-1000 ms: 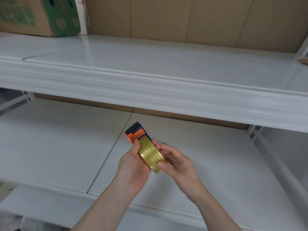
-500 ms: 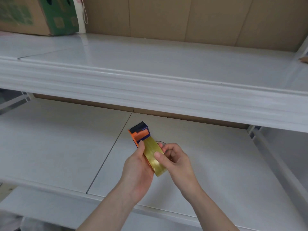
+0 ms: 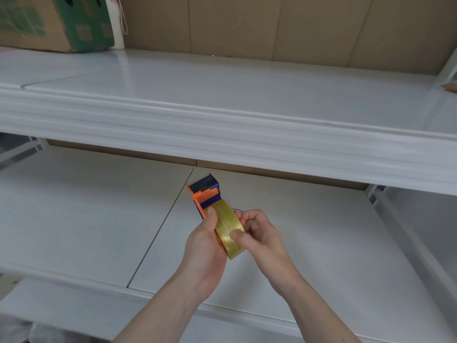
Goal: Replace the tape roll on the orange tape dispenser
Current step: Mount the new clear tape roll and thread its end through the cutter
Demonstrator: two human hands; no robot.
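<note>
1. The orange and dark-blue plastic tape dispenser (image 3: 204,194) is held in the air above the lower white shelf (image 3: 74,219), gripped by the left hand (image 3: 206,251). Its dark-blue cutter end points up and away from the person, so its long axis runs from the palm toward the back of the shelf.
2. The glossy yellowish roll of packing tape (image 3: 228,227) sits at the near end of the dispenser, between the two hands, its broad outer band facing the camera.
3. The left hand's fingers are wrapped tight around the dispenser body, with the thumb pressed against the roll's left edge.
4. The right hand (image 3: 259,236) is clamped on the roll from the right, thumb on the tape face, the other fingers curled behind it.
5. Whether the roll is fully seated on the hub cannot be told; the hub is hidden behind the roll and fingers.
6. The right hand is the one on the roll, so the coming move likely turns on it working the roll sideways, across the dispenser's long axis, while the left hand steadies the body.
</note>
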